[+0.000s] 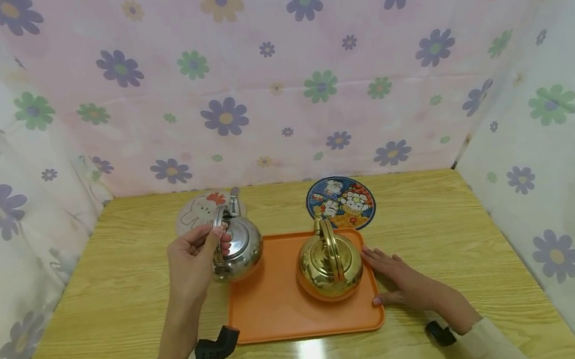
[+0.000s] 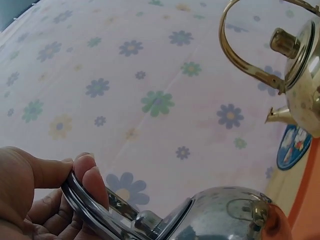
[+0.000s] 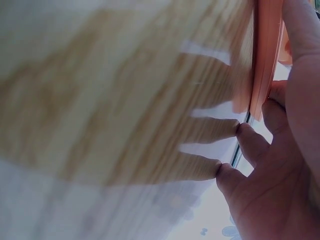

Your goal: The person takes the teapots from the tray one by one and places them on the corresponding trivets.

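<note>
My left hand [image 1: 196, 258] grips the arched handle of a silver kettle [image 1: 245, 252], thumb and fingers curled round the metal band in the left wrist view. That kettle overlaps the upper left corner of an orange tray [image 1: 278, 314]. On the tray's right half stands a gold kettle [image 1: 330, 268], its handle raised and its spout facing away from me. My right hand [image 1: 407, 282] rests at the tray's right edge with fingers spread and fairly straight. In the right wrist view its fingertips [image 3: 245, 131] touch the table beside the tray's rim [image 3: 265, 60].
Behind the gold kettle lies a round blue mat [image 1: 341, 193] with cartoon figures. A round pink mat [image 1: 194, 213] with a rabbit lies behind the silver kettle, partly covered by it. Flowered curtains [image 1: 264, 85] enclose the wooden table [image 1: 423, 216] at the back and sides.
</note>
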Action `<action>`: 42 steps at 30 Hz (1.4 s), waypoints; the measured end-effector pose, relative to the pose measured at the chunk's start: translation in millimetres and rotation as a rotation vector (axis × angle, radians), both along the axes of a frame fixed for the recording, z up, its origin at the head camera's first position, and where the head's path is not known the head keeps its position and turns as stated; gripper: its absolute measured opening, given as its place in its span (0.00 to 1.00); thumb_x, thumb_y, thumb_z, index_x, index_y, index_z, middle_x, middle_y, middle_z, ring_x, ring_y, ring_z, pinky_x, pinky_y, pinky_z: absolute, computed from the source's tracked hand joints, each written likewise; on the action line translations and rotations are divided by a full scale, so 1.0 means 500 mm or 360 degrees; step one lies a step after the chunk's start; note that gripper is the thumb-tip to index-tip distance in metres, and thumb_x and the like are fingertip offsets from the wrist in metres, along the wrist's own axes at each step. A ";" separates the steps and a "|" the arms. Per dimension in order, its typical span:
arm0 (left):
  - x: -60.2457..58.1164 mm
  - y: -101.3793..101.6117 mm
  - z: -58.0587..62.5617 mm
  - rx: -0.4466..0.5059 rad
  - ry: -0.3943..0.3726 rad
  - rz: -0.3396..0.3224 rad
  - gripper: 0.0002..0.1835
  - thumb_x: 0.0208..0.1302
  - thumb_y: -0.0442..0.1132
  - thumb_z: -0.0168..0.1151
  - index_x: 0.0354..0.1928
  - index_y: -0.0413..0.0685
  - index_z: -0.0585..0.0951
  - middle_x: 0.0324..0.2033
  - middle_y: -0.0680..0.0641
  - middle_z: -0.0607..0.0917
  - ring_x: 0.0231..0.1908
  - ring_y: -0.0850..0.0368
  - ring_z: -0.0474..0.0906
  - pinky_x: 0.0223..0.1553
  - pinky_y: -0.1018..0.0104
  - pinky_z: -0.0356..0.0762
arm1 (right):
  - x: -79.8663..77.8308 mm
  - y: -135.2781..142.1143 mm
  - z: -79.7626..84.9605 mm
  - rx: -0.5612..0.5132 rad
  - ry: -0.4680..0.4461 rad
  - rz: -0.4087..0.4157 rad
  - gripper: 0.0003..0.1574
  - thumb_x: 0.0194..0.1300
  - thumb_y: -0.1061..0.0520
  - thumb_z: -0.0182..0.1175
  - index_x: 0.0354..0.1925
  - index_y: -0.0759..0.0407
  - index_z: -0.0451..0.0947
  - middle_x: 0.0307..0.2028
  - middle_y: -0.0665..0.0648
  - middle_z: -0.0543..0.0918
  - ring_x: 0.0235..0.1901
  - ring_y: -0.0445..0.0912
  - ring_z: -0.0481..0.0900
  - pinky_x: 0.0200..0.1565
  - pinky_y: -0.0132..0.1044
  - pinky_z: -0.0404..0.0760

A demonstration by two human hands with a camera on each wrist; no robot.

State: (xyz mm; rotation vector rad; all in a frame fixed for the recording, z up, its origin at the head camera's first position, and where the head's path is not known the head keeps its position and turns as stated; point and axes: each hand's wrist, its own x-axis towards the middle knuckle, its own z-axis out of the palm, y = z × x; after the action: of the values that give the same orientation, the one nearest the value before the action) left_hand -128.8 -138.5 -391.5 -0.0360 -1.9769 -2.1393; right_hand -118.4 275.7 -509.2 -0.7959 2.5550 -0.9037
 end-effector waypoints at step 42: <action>-0.053 -0.040 -0.035 0.0178 0.0039 0.0224 0.09 0.71 0.27 0.60 0.42 0.22 0.83 0.22 0.52 0.88 0.24 0.62 0.85 0.29 0.73 0.84 | 0.001 -0.001 -0.003 -0.0004 0.0031 -0.0005 0.59 0.65 0.40 0.67 0.81 0.58 0.49 0.80 0.65 0.48 0.77 0.71 0.43 0.68 0.78 0.43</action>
State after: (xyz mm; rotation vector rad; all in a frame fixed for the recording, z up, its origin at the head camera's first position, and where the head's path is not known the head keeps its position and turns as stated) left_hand -155.5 -158.7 -409.2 0.0921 -1.7870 -2.1434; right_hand -118.1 275.4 -510.5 -0.8052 2.5732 -0.9047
